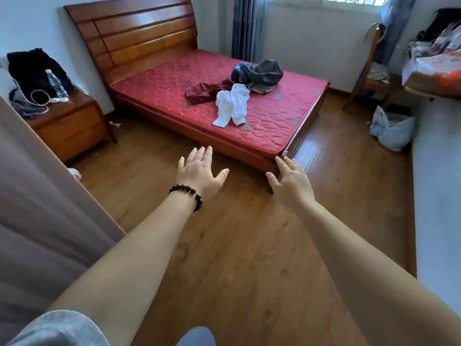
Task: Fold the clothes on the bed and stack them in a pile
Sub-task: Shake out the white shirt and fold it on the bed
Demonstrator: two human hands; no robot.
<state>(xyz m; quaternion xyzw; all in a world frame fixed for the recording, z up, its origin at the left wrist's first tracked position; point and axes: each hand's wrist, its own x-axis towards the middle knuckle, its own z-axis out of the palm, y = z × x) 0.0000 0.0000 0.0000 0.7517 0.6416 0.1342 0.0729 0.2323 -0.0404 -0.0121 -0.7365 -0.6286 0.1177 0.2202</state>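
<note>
right, both arms reach out over the wooden floor [237, 245], and neither hand holds anything. the left hand [199, 171] has its fingers straight and fanned apart, palm down, a dark beaded bracelet [187, 194] round its wrist. the right hand [290, 181] is likewise spread flat, fingers apart, its fingertips showing just in front of the near corner of the bed [262, 146]. the clothes sit unfolded on the red quilted mattress [162, 88], well apart from both hands: a white garment [232, 106] sprawls nearest, sleeves trailing toward the mattress edge; a maroon garment [205, 92] lies crumpled beside it on the headboard side, the two touching; a dark grey-blue garment [259, 74] is heaped behind them, touching the white one's upper end. the wooden headboard [139, 38] rises at the far end. to the left stands a wooden nightstand [72, 128] carrying a dark heap of fabric, a plastic bottle [56, 83] and a looped cord [40, 97]. by the window side a wooden chair [371, 68] stands, and a white plastic bag [393, 128] slumps on the floor near it.
</note>
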